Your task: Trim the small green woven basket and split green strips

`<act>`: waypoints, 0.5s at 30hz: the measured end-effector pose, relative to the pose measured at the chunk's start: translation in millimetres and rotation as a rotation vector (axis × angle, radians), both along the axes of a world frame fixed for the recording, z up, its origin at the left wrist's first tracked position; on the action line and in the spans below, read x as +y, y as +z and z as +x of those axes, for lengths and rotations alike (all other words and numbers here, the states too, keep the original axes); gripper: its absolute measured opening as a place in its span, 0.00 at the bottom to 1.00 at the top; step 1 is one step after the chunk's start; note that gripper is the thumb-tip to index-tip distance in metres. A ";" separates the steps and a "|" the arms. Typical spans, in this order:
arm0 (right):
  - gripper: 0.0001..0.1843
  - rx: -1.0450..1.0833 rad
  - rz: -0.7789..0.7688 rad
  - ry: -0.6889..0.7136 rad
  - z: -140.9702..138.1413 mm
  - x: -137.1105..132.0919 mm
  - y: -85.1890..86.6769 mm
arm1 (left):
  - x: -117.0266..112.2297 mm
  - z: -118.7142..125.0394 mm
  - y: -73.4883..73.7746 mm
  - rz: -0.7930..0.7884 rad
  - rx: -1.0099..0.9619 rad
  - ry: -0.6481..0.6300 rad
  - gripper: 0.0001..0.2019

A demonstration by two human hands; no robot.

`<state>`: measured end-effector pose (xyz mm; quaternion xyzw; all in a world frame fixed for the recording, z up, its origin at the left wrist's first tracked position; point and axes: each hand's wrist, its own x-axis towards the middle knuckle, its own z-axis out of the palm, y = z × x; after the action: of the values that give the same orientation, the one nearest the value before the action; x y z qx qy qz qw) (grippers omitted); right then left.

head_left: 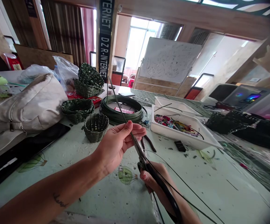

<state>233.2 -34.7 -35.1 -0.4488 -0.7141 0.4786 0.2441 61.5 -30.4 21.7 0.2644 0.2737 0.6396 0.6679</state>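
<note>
My left hand [112,143] pinches a thin dark green weaving strip [117,101] between thumb and fingers; the strip's far end points up and away. Below it, my right hand [159,175] grips a pair of black-handled scissors [141,152], whose blades lie along the strip near my left fingertips. Whether the blades are closed on the strip I cannot tell. Long thin strands [183,196] run past the scissors toward the lower right. Just beyond my left hand stands a small woven basket [96,128], with a large coil of green strip [104,110] behind it.
Dark pliers [150,143] lie right of my left hand. A white tray [155,129] with colourful bits and a black block [180,146] are on the right. Leftward are more woven baskets [77,110], a pale fabric bag [32,107] and a black tablet-like slab [48,140].
</note>
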 end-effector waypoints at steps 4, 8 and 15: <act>0.36 0.011 -0.013 -0.026 -2.7 -0.6 -1.4 | 1.4 -1.4 -0.1 -0.007 0.009 0.000 0.10; 0.33 0.008 -0.067 -0.034 -3.5 -0.7 -0.2 | 2.2 -2.1 -0.1 -0.009 0.014 -0.003 0.10; 0.32 0.001 -0.075 -0.055 -4.1 -0.4 0.2 | 2.8 -2.4 -1.3 0.002 0.015 0.000 0.10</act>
<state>229.1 -35.1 -34.9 -0.4769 -0.6828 0.4985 0.2404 59.1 -27.6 20.4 0.2700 0.2779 0.6379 0.6655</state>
